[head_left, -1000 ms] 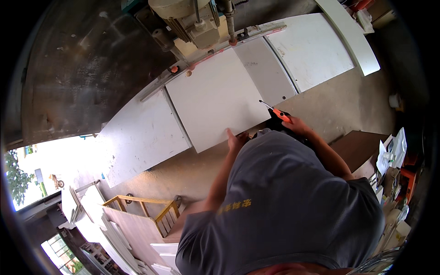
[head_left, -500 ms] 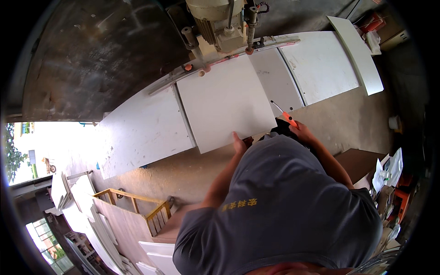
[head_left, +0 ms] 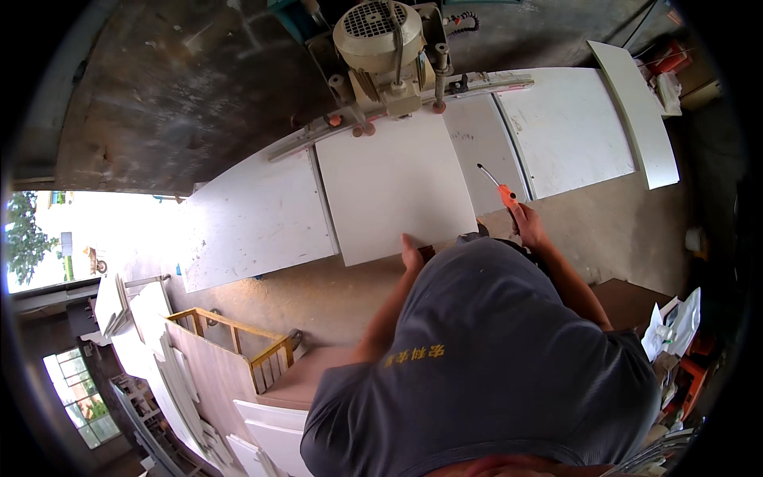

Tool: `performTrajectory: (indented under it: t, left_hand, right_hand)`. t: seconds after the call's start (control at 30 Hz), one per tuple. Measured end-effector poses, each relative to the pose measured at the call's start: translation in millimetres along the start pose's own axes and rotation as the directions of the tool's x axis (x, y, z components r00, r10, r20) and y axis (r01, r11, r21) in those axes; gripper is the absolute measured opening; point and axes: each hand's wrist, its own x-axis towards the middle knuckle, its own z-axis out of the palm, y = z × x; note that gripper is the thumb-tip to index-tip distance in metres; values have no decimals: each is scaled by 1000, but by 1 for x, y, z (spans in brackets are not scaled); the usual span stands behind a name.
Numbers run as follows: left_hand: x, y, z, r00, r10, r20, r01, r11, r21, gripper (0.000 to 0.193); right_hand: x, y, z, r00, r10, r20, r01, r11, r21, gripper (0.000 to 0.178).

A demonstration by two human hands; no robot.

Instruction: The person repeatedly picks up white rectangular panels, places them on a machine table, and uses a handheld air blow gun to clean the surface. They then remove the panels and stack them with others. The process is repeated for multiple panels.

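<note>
A white rectangular board (head_left: 397, 187) lies flat on the white worktable, its far edge under a boring machine (head_left: 389, 60) with a beige motor. My left hand (head_left: 412, 254) grips the board's near edge, thumb on top and fingers out of sight beneath. To the right of the board, my right hand (head_left: 529, 226) is closed round the orange handle of a screwdriver (head_left: 505, 193). Its metal shaft points away from me and to the left, over the grey middle section of the table.
The worktable (head_left: 254, 215) stretches left and right along a metal fence. A long white panel (head_left: 636, 111) lies across its right end. Behind me on the left are a yellow-railed cart (head_left: 230, 330) and stacked white boards (head_left: 163, 374). Papers (head_left: 674, 326) lie at right.
The view has shifted, so more of the motor shows. My right hand has moved a little to the right, and the screwdriver points farther forward. My left hand stays on the board's edge.
</note>
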Motion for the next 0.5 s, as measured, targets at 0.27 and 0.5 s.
performTrajectory:
  t: [0.27, 0.5]
  left_hand:
    - [12, -11, -5, 986, 61, 153, -36, 987, -159, 69]
    - [19, -17, -12, 996, 82, 27, -77, 988, -133, 71]
  right_hand:
    - [-6, -21, -21, 996, 94, -14, -93, 995, 26, 52]
    - [-5, -15, -18, 995, 95, 20, -94, 995, -42, 53]
